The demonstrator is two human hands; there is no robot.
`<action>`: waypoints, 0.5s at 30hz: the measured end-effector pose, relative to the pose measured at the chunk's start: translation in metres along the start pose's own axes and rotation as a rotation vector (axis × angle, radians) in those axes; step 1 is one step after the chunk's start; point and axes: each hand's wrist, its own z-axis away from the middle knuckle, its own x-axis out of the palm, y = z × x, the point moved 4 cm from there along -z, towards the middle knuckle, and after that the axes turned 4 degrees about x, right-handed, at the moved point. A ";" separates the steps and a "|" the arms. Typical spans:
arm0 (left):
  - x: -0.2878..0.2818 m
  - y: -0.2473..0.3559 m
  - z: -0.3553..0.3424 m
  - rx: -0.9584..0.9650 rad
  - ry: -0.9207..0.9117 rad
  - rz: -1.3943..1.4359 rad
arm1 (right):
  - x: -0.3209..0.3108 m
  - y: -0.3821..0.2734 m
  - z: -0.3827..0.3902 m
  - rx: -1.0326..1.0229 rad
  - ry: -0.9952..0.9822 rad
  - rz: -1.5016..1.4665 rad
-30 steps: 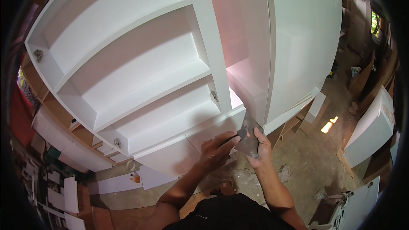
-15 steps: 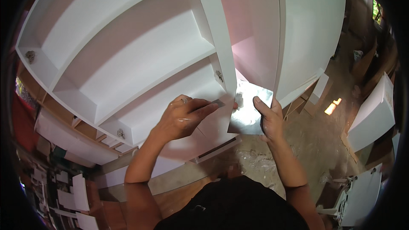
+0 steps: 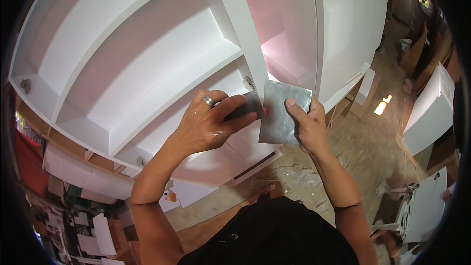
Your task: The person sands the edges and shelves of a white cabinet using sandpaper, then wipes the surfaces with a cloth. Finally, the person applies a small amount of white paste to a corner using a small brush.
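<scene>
"Feed question for whoever's on the rig: what have the hands got right now?"

"Watching remotely from my end, and both are full. The left hand (image 3: pixel 201 120), around mid-frame, is pinching a small dark grey metal blade (image 3: pixel 251 104). Two digits show pressed against it, but I can't make out whether one's the thumb."

"And the right?"

"Right hand (image 3: pixel 312 130), just right of centre, is gripping a bigger grey metal plate (image 3: pixel 278 113) by its right side. Thumb's flat on the face; the other fingers wrap behind, where I can't see them properly. That plate's kinda shiny, with cloudy smears on it."

"Are the two bits of metal touching?"

"Honestly can't tell. The blade sits right beside the plate's left edge, too close for me to call it from up here."

"What else can you see?"

"Silver ring (image 3: pixel 209 101) on a left finger, plus white smudges on the back of that hand. White cabinet (image 3: pixel 234 0) fills the upper left, bowed by my fisheye, with a metal hinge (image 3: pixel 249 83) just above the blade and another hinge (image 3: pixel 25 86) at far left. Tall white panel (image 3: pixel 351 24) upper right. Concrete floor (image 3: pixel 343 149) lower right of centre, with a bright light patch (image 3: pixel 382 105) on it. Black shirt (image 3: pixel 274 235) at bottom centre."
</scene>
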 end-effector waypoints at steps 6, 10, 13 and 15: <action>0.012 -0.007 0.008 -0.047 -0.009 0.054 | 0.003 0.003 -0.003 0.000 0.045 -0.031; -0.005 -0.027 0.004 -0.075 -0.236 0.150 | -0.003 -0.001 -0.007 -0.066 0.169 -0.079; -0.053 -0.068 -0.018 -0.107 -0.168 0.253 | -0.010 -0.018 -0.005 -0.106 0.209 -0.140; -0.085 -0.111 -0.030 -0.206 0.047 0.367 | -0.017 -0.013 -0.006 -0.052 0.221 -0.156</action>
